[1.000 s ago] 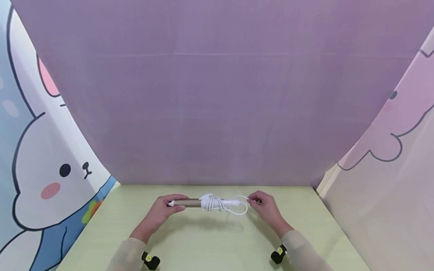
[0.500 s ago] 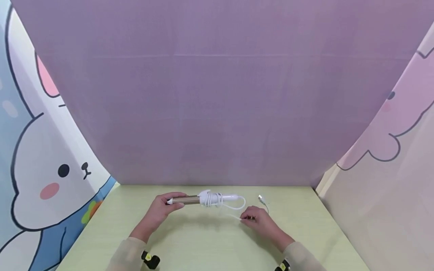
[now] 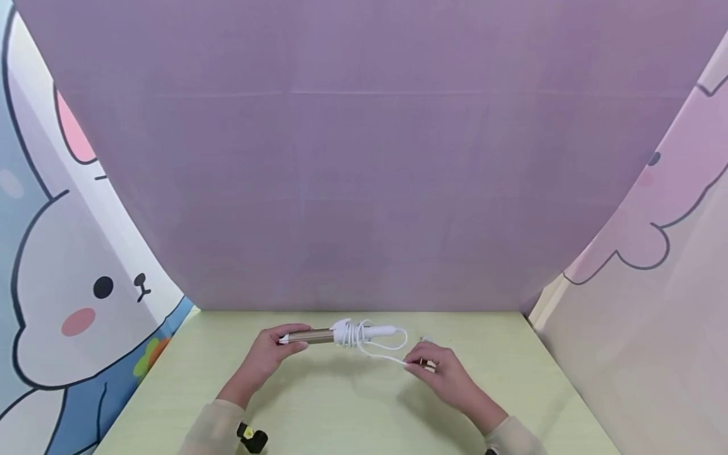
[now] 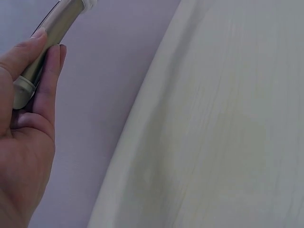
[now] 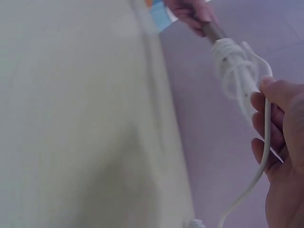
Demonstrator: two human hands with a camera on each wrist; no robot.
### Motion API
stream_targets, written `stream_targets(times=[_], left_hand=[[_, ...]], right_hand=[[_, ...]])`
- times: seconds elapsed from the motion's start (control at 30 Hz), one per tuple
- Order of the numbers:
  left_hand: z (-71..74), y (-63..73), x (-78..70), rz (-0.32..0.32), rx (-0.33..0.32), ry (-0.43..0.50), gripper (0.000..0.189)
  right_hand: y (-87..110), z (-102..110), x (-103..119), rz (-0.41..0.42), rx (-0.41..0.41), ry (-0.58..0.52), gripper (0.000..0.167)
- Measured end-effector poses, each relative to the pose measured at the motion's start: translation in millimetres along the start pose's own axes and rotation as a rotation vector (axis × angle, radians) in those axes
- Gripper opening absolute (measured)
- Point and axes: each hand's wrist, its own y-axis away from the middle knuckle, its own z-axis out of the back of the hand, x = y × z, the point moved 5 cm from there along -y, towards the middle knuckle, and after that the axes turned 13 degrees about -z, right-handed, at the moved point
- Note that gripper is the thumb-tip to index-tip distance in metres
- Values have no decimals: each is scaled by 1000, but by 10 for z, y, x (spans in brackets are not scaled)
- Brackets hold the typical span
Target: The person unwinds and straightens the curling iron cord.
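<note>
**Wand and cord, two-handed**

The right hand (image 3: 442, 373), angled inward, pinches the white cord (image 3: 380, 356) between thumb and fingers. The left hand (image 3: 266, 354) grips the wand (image 3: 318, 336) by its brown barrel, nearly level above the table (image 3: 341, 411), cord coiled around its white part. Behind is a purple backdrop (image 3: 364, 189).

Left hand (image 3: 265, 355): raised above the bench (image 3: 341, 411), toward its far left corner; closed in a grip, pointing toward the right edge.
Left thumb (image 4: 24, 53): opposed to the fingers (image 4: 46, 90), the palm partly visible in the left wrist view.
Right hand (image 3: 448, 374): raised over the bench's right half, slightly farther from the far edge; fingers curled inward, pinching.
Right thumb (image 5: 283, 91): bent toward the index finger.
Forearms (image 3: 234, 389): slanting inward from the near side, converging toward the far edge.
Sleeves (image 3: 212, 426): pale, ending short of bare wrists.
</note>
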Motion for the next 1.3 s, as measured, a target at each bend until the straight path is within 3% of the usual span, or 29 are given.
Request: stream_targets(times=[0.3,0.63,0.9,1.3], left_hand=[[-27,16,11,-9,26,-5,35],[-42,38,-1,1,46,-17,34],[-48,49,19,11,78,-24,33],[-46,67,-52,-18,87,12,35]], right_hand=[[-167,237,69,-43,-164,-60,14],[-392,394,-51,-128,-289,-68,8],[-468,469,-170,-197,-298,-81,5],[-557,522,-471,-298,-288,67,3]])
